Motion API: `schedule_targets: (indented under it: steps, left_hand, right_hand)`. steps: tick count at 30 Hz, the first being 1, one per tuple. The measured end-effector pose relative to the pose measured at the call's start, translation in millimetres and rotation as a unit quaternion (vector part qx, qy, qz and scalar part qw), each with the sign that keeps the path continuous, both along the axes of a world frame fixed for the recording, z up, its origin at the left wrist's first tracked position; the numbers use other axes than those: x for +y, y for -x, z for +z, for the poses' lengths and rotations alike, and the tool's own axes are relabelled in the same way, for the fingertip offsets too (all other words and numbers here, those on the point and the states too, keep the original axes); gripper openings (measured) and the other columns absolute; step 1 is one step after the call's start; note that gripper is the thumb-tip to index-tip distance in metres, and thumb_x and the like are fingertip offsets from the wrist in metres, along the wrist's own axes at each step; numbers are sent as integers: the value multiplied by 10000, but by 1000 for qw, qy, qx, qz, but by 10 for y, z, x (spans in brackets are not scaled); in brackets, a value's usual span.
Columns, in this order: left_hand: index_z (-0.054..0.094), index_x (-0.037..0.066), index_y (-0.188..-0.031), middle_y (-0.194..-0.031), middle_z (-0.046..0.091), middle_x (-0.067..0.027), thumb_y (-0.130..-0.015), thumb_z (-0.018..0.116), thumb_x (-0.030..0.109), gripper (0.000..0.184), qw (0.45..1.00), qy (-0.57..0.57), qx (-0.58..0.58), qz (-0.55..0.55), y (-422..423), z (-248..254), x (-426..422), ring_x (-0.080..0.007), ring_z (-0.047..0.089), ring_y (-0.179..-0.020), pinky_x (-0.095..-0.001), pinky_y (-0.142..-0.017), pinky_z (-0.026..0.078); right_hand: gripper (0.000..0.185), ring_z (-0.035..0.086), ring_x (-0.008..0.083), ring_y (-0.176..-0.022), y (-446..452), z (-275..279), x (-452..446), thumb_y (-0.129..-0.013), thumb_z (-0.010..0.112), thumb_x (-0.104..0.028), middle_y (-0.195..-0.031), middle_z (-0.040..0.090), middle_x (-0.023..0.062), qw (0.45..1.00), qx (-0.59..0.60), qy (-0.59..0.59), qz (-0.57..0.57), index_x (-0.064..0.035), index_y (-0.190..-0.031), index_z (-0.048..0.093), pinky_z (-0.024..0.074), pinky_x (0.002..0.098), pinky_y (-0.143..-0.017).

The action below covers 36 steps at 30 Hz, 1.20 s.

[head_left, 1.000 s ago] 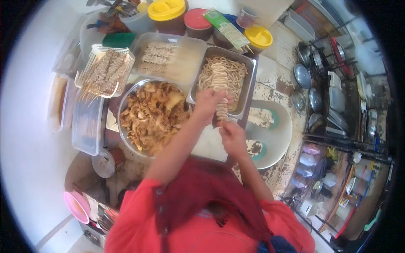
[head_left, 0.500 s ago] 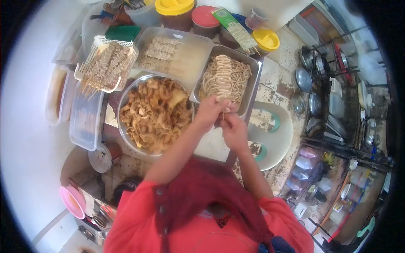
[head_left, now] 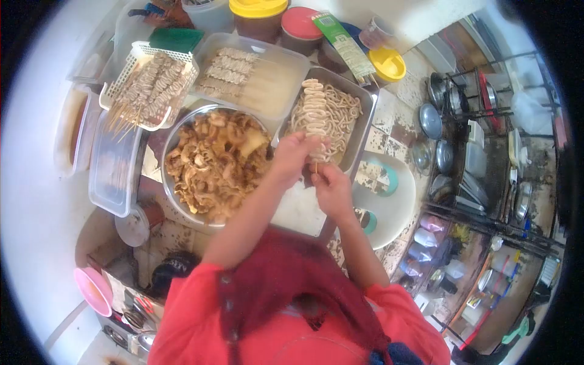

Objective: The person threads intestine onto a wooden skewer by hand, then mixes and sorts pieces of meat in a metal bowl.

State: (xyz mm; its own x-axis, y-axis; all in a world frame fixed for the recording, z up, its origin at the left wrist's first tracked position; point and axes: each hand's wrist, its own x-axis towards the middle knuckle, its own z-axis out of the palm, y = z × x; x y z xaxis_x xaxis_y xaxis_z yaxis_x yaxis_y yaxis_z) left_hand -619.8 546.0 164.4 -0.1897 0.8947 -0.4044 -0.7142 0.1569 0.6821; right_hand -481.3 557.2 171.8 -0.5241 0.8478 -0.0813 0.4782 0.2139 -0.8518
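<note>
My left hand (head_left: 298,157) is closed around the lower part of a skewered, folded pale strip (head_left: 314,109), which stands up over the metal tray (head_left: 369,115). Just below, my right hand (head_left: 331,187) pinches the thin stick end of the same skewer. Long pale strips (head_left: 342,112) lie loose in the tray under it. To the left, a large round metal bowl (head_left: 171,188) holds brown pieces. Finished-looking skewers (head_left: 228,73) rest in a clear plastic container (head_left: 302,67), and more are piled in a white basket (head_left: 193,76).
Lidded tubs, one with a yellow lid (head_left: 258,7) and one with a red lid (head_left: 302,23), stand at the back beside a green packet (head_left: 340,45). A clear lid (head_left: 115,170) lies left. Racks with pot lids (head_left: 430,120) are at right.
The skewered strip has shifted: my left hand slid down it, then moved slightly up, and the skewer leans further left. The whole view has drifted a little.
</note>
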Motion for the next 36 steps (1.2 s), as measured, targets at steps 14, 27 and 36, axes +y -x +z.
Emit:
schedule_targets:
  steps: [14,27,36]
  left_hand:
    - [512,-20,-1187,-1032,649,-127,-885,561,98,328,993,40,86,69,341,-458,-123,-185,633,-915,-297,-806,500]
    - [432,-7,-1276,-1055,626,-183,-857,584,78,454,940,222,216,145,1295,-568,-1711,-268,621,-984,-356,-860,502]
    - [468,-26,-1227,-1027,630,-182,-842,607,75,422,931,226,224,177,1191,-851,-1676,-248,631,-933,-342,-860,499]
  right_hand:
    - [196,577,347,-765,244,-128,271,-776,619,-41,-820,584,178,994,-58,-65,68,-40,-971,635,457,394,-679]
    - [183,590,339,-857,1976,-1257,1540,-774,555,-108,-894,623,134,883,-299,-205,298,-110,-920,665,472,424,-731]
    - [138,607,347,-804,2723,-1649,1499,-719,563,-93,-853,638,135,860,-293,-143,392,-96,-822,654,483,436,-681]
